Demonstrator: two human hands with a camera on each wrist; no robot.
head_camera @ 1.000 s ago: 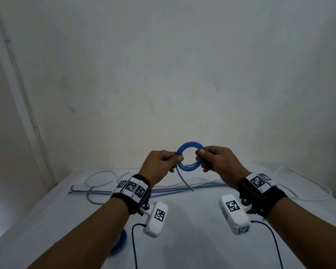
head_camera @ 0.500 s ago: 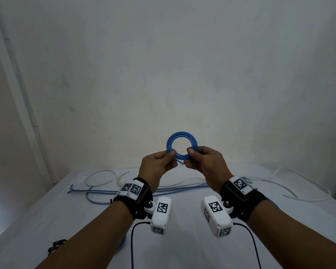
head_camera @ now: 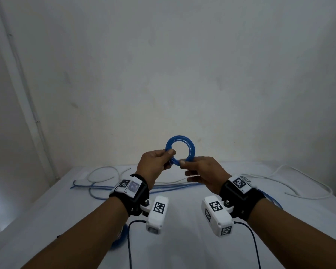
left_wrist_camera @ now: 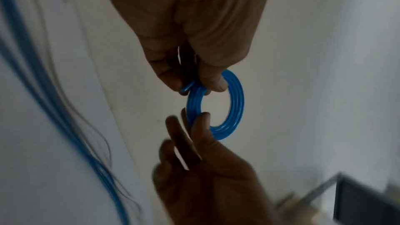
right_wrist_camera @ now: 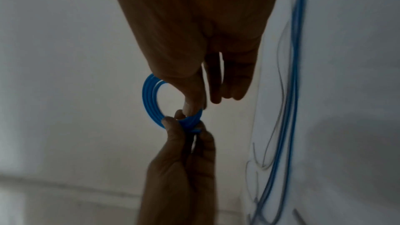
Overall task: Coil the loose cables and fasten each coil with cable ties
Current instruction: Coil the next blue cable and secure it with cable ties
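Pinching blue coil [head_camera: 190, 146], both hands

Head view forward-down, wrist views close, sharing blue coil [head_camera: 179, 150]

2 hands are showing, the left hand [head_camera: 153, 164] and the right hand [head_camera: 204, 172]; 1 blue coil [head_camera: 189, 147] is hanging between them above the table [head_camera: 178, 247]; 1 more blue coil [head_camera: 117, 236] is peeking out under the left forearm; 2 white wrist cameras [head_camera: 157, 213] are riding below the wrists; loose blue cables [head_camera: 163, 188] and loose white cables [head_camera: 291, 191] are lying on the table, tangled, so their count is proving unclear
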